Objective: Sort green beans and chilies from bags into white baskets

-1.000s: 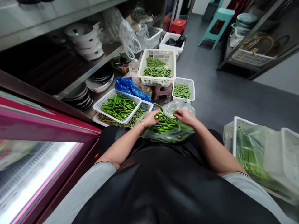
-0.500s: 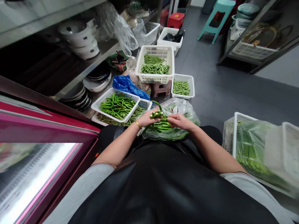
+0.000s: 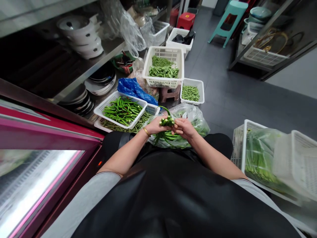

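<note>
A white plastic basket (image 3: 106,107) of green chilies (image 3: 121,111) sits left of the hands. The left hand (image 3: 155,126) and right hand (image 3: 184,128) are together, both closed on a bundle of green beans (image 3: 166,121), just above a clear plastic bag (image 3: 195,124) against the black apron (image 3: 160,198). Further right, a white basket (image 3: 244,145) holds bagged greens.

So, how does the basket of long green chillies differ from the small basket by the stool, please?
The chilli basket is larger than the small basket. Its chillies are long and glossy; the small basket's pods are short and duller. The chilli basket rests on another basket; the small basket sits on the floor. Both are white plastic lattice.
</note>
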A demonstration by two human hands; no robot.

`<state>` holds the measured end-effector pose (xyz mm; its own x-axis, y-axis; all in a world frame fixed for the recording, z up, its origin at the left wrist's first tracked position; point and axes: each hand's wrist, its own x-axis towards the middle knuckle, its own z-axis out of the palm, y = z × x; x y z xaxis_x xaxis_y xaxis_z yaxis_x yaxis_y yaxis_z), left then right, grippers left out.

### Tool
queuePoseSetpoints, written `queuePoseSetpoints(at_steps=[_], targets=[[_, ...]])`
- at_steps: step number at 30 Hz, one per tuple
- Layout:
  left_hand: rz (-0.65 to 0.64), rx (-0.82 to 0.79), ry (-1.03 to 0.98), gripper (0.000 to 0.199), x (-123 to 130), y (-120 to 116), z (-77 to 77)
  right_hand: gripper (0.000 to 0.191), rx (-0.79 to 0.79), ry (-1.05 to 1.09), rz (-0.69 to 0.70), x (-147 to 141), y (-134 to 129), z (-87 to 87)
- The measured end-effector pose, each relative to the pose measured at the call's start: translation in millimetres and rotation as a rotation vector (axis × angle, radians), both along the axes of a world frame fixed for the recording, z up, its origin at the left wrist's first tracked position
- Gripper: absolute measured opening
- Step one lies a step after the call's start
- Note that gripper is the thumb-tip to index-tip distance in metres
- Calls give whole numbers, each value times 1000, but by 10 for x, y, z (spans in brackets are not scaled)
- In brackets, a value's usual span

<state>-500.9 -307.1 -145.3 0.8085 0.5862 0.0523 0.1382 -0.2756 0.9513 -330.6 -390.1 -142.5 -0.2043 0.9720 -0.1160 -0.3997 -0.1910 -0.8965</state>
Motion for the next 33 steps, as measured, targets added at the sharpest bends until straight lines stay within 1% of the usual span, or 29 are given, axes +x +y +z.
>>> queuePoseSetpoints(at_steps=[1,2,3,4,5,7,8,9,10,11,12,15,17,19,20,21,23,25,27,29,31,33], targets=[[33,-25,-13,47,-18,-3,8,49,4,-27,-5,16,33,-23],[71,-53,-26,49,-42,0,24,49,1,-96,-1,54,69,-52],[106,-84,-47,50,-73,9,47,47,-7,-224,18,111,105,-84],[138,-118,-82,50,-110,23,78,44,-13,-417,54,182,136,-118],[165,-153,-131,51,-152,41,114,38,-12,-671,108,261,157,-151],[205,-220,-233,53,-242,80,196,26,-6,-1267,270,414,156,-204],[217,-250,-269,55,-285,96,237,23,-11,-1520,352,478,131,-221],[227,-279,-290,56,-321,107,277,22,-27,-1704,418,529,92,-230],[238,-306,-302,55,-350,112,314,23,-55,-1812,470,565,44,-234],[248,-330,-311,53,-367,110,345,24,-78,-1869,495,586,-7,-234],[259,-348,-324,50,-374,100,372,26,-83,-1898,490,592,-54,-232],[261,-368,-380,39,-336,32,428,37,-21,-1980,398,528,-110,-239],[224,-367,-409,34,-295,-32,477,39,-12,-2007,386,451,-64,-250],[185,-364,-451,29,-282,-86,563,35,-26,-1983,436,390,13,-239],[185,-355,-494,27,-294,-103,621,34,-24,-1964,458,378,48,-217],[204,-343,-552,26,-317,-110,683,35,-15,-1948,472,381,74,-180],[285,-315,-665,23,-386,-93,795,37,6,-1927,461,434,92,-69],[370,-305,-681,22,-444,-51,840,36,31,-1863,418,526,75,72],[386,-342,-561,23,-435,-17,786,28,65,-1680,342,603,47,205],[335,-399,-403,28,-332,-18,645,20,69,-1366,226,607,35,297],[250,-424,-291,35,-160,-55,470,27,62,-997,84,519,53,333],[208,-381,-229,40,17,-101,321,40,83,-709,-33,371,96,325]])
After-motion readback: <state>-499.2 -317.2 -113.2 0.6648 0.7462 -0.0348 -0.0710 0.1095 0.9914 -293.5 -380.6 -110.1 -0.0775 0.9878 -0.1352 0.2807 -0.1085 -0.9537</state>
